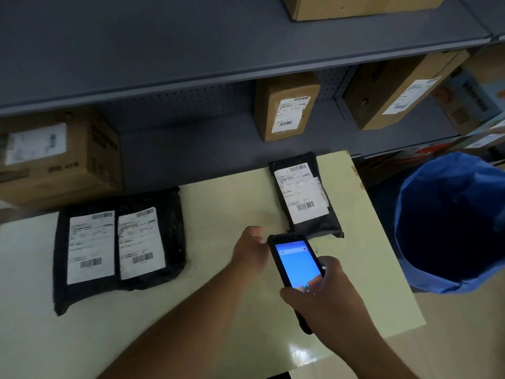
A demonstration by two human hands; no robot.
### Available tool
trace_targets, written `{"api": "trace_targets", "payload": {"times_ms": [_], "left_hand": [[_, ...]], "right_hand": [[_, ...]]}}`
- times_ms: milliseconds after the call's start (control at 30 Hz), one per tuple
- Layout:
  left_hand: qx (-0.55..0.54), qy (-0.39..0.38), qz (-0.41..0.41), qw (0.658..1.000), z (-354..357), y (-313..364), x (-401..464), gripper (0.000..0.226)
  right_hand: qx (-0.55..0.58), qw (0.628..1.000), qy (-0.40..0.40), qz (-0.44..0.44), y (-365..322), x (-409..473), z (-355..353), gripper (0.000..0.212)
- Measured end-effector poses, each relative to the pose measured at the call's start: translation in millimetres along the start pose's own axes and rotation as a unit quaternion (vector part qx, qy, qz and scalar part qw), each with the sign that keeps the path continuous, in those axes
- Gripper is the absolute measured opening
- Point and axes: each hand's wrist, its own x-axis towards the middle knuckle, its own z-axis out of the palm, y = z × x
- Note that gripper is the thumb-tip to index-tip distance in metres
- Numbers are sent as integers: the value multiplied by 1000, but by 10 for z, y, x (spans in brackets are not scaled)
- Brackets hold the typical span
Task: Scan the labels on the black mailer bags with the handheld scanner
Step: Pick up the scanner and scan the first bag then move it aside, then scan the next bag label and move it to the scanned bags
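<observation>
Three black mailer bags with white labels lie on the pale table [224, 203]. Two sit side by side at the left: one [79, 258] and one [164, 236]. The third bag [308, 198] lies at the far right of the table. My right hand [328, 299] grips a black handheld scanner [295, 266] with a lit blue screen, its top end pointing at the third bag's near edge. My left hand [250, 248] reaches over the table just left of the scanner, palm down, holding nothing; its fingertips are hidden behind the scanner.
A grey metal shelf [191, 64] stands behind the table with labelled cardboard boxes [284, 105] [396, 88] [57, 157]. A bin lined with a blue bag [448, 222] stands right of the table. The table's right edge is close to the scanner.
</observation>
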Motion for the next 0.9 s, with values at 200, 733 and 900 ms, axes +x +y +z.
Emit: {"api": "trace_targets", "payload": {"times_ms": [200,733,900], "left_hand": [[5,18,0,1000,-406,-175,-128,44],[-65,81,31,994,-1756,-895,-512,54],[-90,125,39,987,-2161,-1068,-586,49]], "right_hand": [[-22,999,-14,-18,-97,-181,277,48],[-115,988,-51,-86,-501,-735,1193,56],[-146,983,-58,-97,-598,-833,1474,58]]}}
